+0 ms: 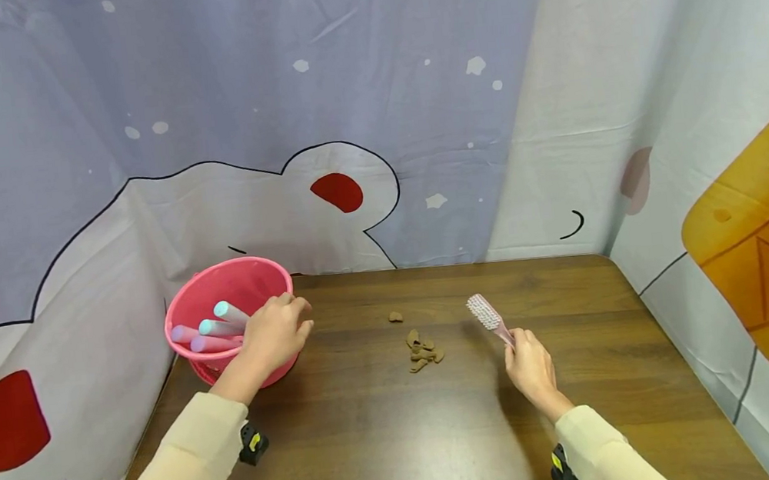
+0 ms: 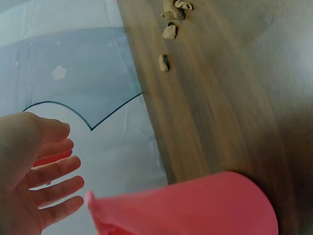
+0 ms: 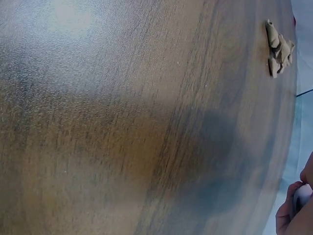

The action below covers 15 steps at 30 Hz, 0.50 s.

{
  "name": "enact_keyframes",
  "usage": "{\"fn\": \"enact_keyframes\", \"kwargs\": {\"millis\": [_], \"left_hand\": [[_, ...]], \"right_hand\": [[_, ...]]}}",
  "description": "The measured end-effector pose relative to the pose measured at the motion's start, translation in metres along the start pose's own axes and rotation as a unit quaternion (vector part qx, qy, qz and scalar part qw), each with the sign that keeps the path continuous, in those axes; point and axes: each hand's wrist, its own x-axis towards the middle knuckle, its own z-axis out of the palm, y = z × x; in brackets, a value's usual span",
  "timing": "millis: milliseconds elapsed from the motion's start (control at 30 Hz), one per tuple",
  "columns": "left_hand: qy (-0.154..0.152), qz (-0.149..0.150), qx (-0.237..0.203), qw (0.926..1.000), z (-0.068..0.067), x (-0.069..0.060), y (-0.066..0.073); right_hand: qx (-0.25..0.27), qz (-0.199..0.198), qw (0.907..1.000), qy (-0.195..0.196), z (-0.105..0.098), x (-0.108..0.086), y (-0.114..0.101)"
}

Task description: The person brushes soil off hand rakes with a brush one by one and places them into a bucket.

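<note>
My right hand [image 1: 530,365] grips the handle of a pink scrub brush [image 1: 485,314] with white bristles, held above the table on the right. In the right wrist view only part of that hand [image 3: 293,210] shows, at the lower right edge. My left hand [image 1: 278,331] is over the right rim of a pink bucket [image 1: 185,305], holding nothing. Its fingers [image 2: 56,169] are loosely spread in the left wrist view. Inside the bucket lie several pink and light-blue tubes [image 1: 217,327], partly hidden. Small brown crumpled scraps [image 1: 422,354] form a little pile between the hands.
One more brown scrap [image 1: 395,317] lies behind the pile. The brown wooden table [image 1: 390,440] ends at a printed cloth backdrop [image 1: 414,113] behind and at both sides. The bucket stands close to the left cloth.
</note>
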Motion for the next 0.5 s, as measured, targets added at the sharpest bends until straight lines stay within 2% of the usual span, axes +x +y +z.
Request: {"fn": "enact_keyframes", "kwargs": {"millis": [233,500], "left_hand": [[0.025,0.031,-0.006,0.9992,0.017,0.001,0.011],[0.007,0.036,0.008,0.9993,0.032,0.002,0.020]], "right_hand": [[-0.002,0.041,0.9990,-0.018,0.002,0.000,0.002],[-0.017,0.080,0.9950,-0.057,0.002,0.002,0.004]]}}
